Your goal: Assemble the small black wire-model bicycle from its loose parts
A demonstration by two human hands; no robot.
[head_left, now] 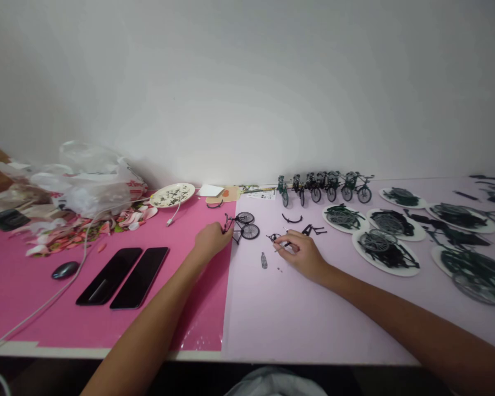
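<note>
My left hand (213, 240) is closed around the near end of a black miniature bicycle (247, 231), whose two spoked wheels point away to the right. With thumb and fingers pinched together, my right hand (304, 255) grips a thin dark bicycle part (282, 246). Just left of those fingertips shows a small black round piece (274, 237); whether it joins the gripped part, I cannot tell. A black forked part (314, 230) lies beyond the right hand, and a curved black strip (292, 219) is farther back. Between my hands rests a grey rack-like piece (264, 260).
Several finished miniature bicycles (331, 187) stand along the wall. White plates (385, 267) of bicycle parts cover the right side. On the pink left half lie two phones (139, 278), a mouse (65, 270), a white cable (84, 247), plastic bags (86, 181) and a plate (159, 198) of small bits.
</note>
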